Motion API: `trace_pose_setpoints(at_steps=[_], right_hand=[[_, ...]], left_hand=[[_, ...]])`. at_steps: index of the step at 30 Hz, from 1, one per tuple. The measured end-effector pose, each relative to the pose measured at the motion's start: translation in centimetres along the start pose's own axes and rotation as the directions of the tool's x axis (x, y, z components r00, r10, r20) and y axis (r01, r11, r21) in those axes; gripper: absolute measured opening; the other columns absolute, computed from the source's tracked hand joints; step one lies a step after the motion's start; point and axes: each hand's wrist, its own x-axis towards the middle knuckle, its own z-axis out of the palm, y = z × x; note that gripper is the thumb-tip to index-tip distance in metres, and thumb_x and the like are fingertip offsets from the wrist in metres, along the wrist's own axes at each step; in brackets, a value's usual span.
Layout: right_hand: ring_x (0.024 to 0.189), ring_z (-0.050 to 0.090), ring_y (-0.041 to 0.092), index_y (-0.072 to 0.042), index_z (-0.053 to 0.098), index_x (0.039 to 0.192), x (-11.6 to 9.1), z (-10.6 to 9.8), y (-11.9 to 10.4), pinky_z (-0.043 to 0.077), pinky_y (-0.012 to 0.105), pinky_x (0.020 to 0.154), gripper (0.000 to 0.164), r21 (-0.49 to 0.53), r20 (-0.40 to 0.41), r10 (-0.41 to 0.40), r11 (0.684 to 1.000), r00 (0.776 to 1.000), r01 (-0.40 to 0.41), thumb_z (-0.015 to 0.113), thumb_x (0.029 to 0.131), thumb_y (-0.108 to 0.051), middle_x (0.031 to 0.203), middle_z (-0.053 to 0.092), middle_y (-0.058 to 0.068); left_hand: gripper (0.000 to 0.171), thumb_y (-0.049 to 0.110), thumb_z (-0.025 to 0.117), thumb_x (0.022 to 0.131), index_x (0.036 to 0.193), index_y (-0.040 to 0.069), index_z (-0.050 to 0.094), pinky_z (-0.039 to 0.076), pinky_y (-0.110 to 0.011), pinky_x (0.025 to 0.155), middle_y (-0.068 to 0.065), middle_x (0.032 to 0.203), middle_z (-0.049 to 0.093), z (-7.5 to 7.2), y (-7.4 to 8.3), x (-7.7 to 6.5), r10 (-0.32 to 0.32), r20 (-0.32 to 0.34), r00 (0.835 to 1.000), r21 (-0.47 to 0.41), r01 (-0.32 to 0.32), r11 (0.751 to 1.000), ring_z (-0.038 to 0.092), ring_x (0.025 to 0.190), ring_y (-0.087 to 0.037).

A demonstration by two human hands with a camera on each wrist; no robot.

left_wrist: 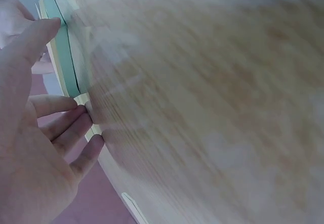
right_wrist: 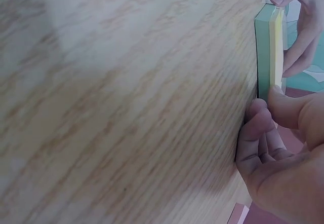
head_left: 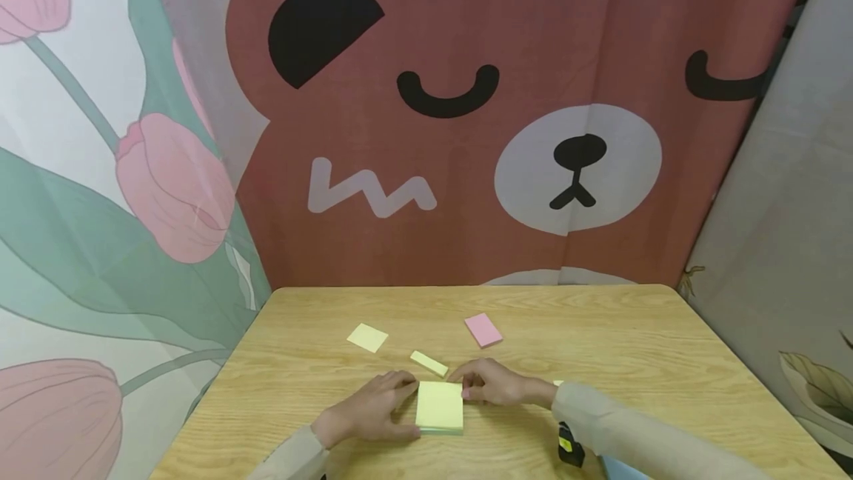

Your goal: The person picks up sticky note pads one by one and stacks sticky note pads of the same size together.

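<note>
A square stack of sticky notes (head_left: 440, 404), pale yellow on top and green beneath, lies on the wooden table between both hands. My left hand (head_left: 376, 406) holds its left side, thumb at the near corner and fingers by the far corner. At the far right corner, my right hand (head_left: 494, 382) grips the stack with its thumb against the edge and the other fingers bent. The left wrist view shows the green layer (left_wrist: 63, 44) beside the left thumb. In the right wrist view, the right thumb presses the yellow layer (right_wrist: 276, 46).
Just beyond the stack lies a narrow yellow sticky pad (head_left: 429, 363). Farther back are a pale yellow note (head_left: 368, 338) and a pink sticky pad (head_left: 483, 330). A blue item (head_left: 621, 470) shows partly below the right sleeve. A bear-print curtain (head_left: 466, 169) hangs behind the table.
</note>
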Motion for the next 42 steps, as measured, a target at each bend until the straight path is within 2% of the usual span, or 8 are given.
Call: trace_pose_setpoints(at_steps=[7,12,19,28,36,42], right_hand=[[0.058,0.050,0.004,0.000,0.066,0.121,0.10,-0.05,0.21,0.042,0.016,0.049,0.027,-0.034,-0.015,0.012,0.999,1.000,-0.012,0.061,0.095,0.003,0.082,0.065,0.011],[0.062,0.050,0.002,0.002,0.066,0.122,0.07,-0.09,0.23,0.043,0.017,0.052,0.027,-0.047,-0.008,-0.016,0.999,1.000,0.015,0.061,0.095,0.002,0.084,0.065,0.013],[0.073,0.056,0.008,-0.002,0.065,0.124,0.10,-0.10,0.22,0.048,0.020,0.063,0.029,-0.087,-0.011,0.009,0.996,1.000,-0.010,0.061,0.096,-0.001,0.088,0.066,0.008],[0.078,0.058,0.009,-0.002,0.063,0.128,0.15,-0.07,0.25,0.049,0.022,0.066,0.031,-0.106,-0.006,0.025,0.994,1.000,-0.026,0.060,0.097,-0.001,0.091,0.065,0.002],[0.070,0.056,0.006,-0.001,0.062,0.129,0.20,-0.05,0.09,0.048,0.020,0.059,0.032,-0.091,0.008,0.031,0.995,1.000,-0.030,0.059,0.097,0.000,0.091,0.065,0.003],[0.058,0.053,0.006,0.001,0.062,0.128,0.26,-0.07,-0.05,0.046,0.019,0.051,0.032,-0.076,0.019,0.021,0.997,1.000,-0.020,0.058,0.097,0.003,0.084,0.065,0.007]], left_hand=[[0.080,0.055,0.062,0.092,0.140,-0.007,0.048,0.040,-0.052,0.105,-0.015,0.143,0.045,-0.02,0.02,0.13,-0.025,0.011,1.000,0.006,0.025,1.000,0.044,0.128,-0.028],[0.079,0.055,0.061,0.093,0.139,-0.008,0.048,0.039,-0.053,0.106,-0.016,0.143,0.045,0.31,0.01,0.08,-0.016,-0.004,1.000,0.016,0.016,1.000,0.044,0.129,-0.029],[0.079,0.054,0.060,0.093,0.140,-0.007,0.047,0.037,-0.054,0.108,-0.015,0.145,0.043,0.33,0.16,0.11,-0.041,0.016,0.999,0.016,0.040,0.999,0.042,0.131,-0.029],[0.075,0.050,0.060,0.093,0.137,-0.009,0.050,0.039,-0.049,0.107,-0.017,0.143,0.045,0.17,0.67,-0.03,-0.021,0.012,1.000,0.039,0.020,0.999,0.043,0.129,-0.029],[0.073,0.052,0.059,0.093,0.135,-0.008,0.053,0.039,-0.047,0.106,-0.016,0.143,0.045,0.23,0.59,-0.08,-0.012,0.009,1.000,0.055,0.012,0.998,0.044,0.128,-0.027],[0.077,0.054,0.060,0.093,0.137,-0.009,0.050,0.038,-0.051,0.107,-0.017,0.144,0.045,0.14,0.62,-0.13,-0.039,0.018,0.999,0.028,0.039,0.999,0.044,0.130,-0.029]])
